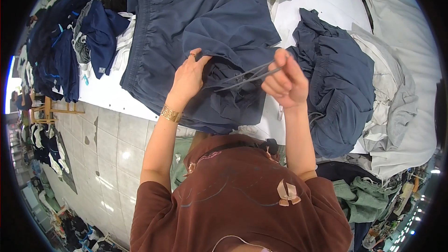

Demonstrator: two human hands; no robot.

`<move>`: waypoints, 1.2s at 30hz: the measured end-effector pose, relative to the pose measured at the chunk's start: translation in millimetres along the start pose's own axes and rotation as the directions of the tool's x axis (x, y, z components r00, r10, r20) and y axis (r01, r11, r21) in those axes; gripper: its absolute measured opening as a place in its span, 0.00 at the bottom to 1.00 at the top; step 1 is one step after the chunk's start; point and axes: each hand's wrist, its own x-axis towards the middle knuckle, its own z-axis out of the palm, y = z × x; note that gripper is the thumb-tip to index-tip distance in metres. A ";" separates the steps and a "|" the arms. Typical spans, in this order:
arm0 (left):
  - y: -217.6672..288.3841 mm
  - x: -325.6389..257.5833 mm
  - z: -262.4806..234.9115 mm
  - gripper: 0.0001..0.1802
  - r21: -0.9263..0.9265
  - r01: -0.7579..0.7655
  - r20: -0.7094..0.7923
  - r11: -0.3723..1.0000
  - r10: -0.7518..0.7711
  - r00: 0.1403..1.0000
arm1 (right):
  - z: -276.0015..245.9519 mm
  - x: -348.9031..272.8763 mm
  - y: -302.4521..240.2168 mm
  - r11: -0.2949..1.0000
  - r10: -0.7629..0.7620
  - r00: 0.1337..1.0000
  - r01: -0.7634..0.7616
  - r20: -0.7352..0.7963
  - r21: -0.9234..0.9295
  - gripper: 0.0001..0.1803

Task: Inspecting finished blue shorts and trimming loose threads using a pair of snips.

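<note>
Dark blue-grey shorts (172, 32) with a gathered elastic waistband lie spread on the white table in front of me, in a stack with more of the same cloth. My left hand (186, 77), with a ring and a gold bracelet, grips the cloth at the edge of an opening in the shorts; some of its fingers are hidden. To its right, my right hand (287, 81) is raised and closed round a looped grey drawstring (252, 75). The cord stretches from that hand down to the bunched cloth of the shorts.
More dark shorts (338, 84) are heaped on the right, beside pale grey cloth (396, 88). Navy garments (60, 51) pile up at the left end of the white table (109, 91). A wooden stool (49, 111) stands on the tiled floor (116, 135).
</note>
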 end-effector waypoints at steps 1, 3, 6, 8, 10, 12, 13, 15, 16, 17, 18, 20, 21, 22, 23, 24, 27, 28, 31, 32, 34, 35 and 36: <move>3.5 0.5 -4.7 0.34 0.033 0.012 0.035 0.999 -0.013 0.999 | 2.5 4.4 -5.7 0.996 -0.022 0.998 0.016 0.066 0.084 0.12; 9.3 2.3 -14.1 0.35 0.066 0.021 0.069 0.998 -0.025 0.997 | 4.2 13.8 -11.6 0.982 -0.055 0.984 0.023 0.170 0.189 0.12; 9.7 2.6 -19.9 0.38 0.050 0.024 0.167 0.998 -0.032 0.985 | 7.2 32.5 1.5 0.999 0.026 0.986 -0.030 0.165 0.023 0.13; 2.5 6.0 -19.1 0.42 -0.159 -0.061 0.115 0.985 0.080 0.990 | 2.2 44.2 24.7 0.834 0.116 0.985 -0.167 -0.128 -0.526 0.13; 0.6 12.5 -24.9 0.42 -0.201 -0.079 0.116 0.976 0.104 0.988 | -11.1 57.9 44.7 0.285 0.304 0.854 -0.505 -0.423 -0.815 0.15; 0.9 17.9 -30.3 0.43 -0.239 -0.094 0.113 0.966 0.124 0.986 | -33.2 49.5 65.3 -0.455 0.171 0.950 -0.159 -0.261 -0.876 0.15; 0.6 19.0 -31.4 0.42 -0.230 -0.072 0.138 0.971 0.106 0.985 | -33.7 49.8 63.2 -0.432 0.203 0.923 -0.215 -0.327 -0.876 0.14; -3.1 18.8 -33.0 0.42 -0.222 -0.038 0.162 0.974 0.075 0.984 | -23.1 50.3 51.6 -0.180 0.179 0.905 -0.356 -0.387 -0.917 0.13; -4.8 17.6 -34.2 0.41 -0.221 -0.060 0.146 0.974 0.094 0.985 | -13.3 48.9 45.8 0.088 0.169 0.875 -0.472 -0.454 -0.877 0.13; -6.7 16.2 -34.1 0.41 -0.219 -0.082 0.131 0.972 0.112 0.985 | -5.6 44.7 44.3 0.088 0.054 0.910 -0.415 -0.412 -0.905 0.13; -7.9 17.9 -33.8 0.41 -0.220 -0.082 0.133 0.972 0.113 0.985 | -4.0 39.7 47.8 0.089 0.054 0.909 -0.417 -0.414 -0.904 0.13; -9.9 19.6 -33.2 0.43 -0.248 -0.077 0.172 0.966 0.122 0.978 | -0.9 29.1 57.6 -0.242 -0.053 0.993 -0.113 -0.103 -0.964 0.16; -12.4 17.9 -32.1 0.43 -0.248 -0.074 0.173 0.966 0.119 0.978 | 10.3 26.1 66.0 -0.283 0.086 0.956 -0.246 -0.280 -0.927 0.19; -11.3 20.7 -30.0 0.43 -0.241 -0.054 0.171 0.969 0.097 0.981 | 12.8 18.7 77.6 -0.372 0.166 0.904 -0.312 -0.393 -0.874 0.22; -10.3 23.2 -29.0 0.42 -0.233 -0.033 0.169 0.972 0.074 0.983 | 10.6 10.4 93.1 -0.418 0.151 0.909 -0.297 -0.388 -0.858 0.21; -7.9 25.1 -30.1 0.42 -0.236 -0.040 0.169 0.971 0.081 0.982 | 4.7 1.7 104.8 -0.462 0.136 0.913 -0.285 -0.384 -0.840 0.21; -1.6 30.8 -34.1 0.41 -0.261 -0.025 0.181 0.965 0.074 0.981 | -14.9 -12.2 112.7 -0.184 0.033 0.967 -0.241 -0.251 -0.953 0.19; -6.7 25.6 -31.9 0.39 -0.248 -0.062 0.128 0.967 0.096 0.987 | -0.8 -2.9 102.7 -0.179 0.041 0.968 -0.238 -0.249 -0.955 0.19; -16.6 17.1 -27.3 0.36 -0.237 -0.120 0.051 0.964 0.136 0.989 | 29.3 28.2 67.2 0.176 -0.041 0.988 -0.139 -0.149 -0.975 0.12; -16.6 17.2 -27.1 0.35 -0.242 -0.143 0.025 0.960 0.154 0.988 | 31.9 37.5 66.6 0.239 -0.203 0.974 -0.049 -0.100 -0.970 0.10; -10.6 21.1 -29.5 0.34 -0.266 -0.157 0.006 0.951 0.164 0.986 | 26.4 54.5 65.2 0.275 -0.438 0.893 0.026 -0.101 -0.961 0.08; -7.4 23.2 -30.9 0.33 -0.289 -0.165 -0.012 0.943 0.169 0.986 | 11.5 59.1 70.1 0.203 -0.478 0.877 0.047 -0.057 -0.978 0.08; -6.0 26.3 -31.9 0.33 -0.284 -0.170 -0.017 0.943 0.173 0.985 | -6.3 60.3 77.4 0.130 -0.509 0.861 0.070 -0.006 -0.989 0.08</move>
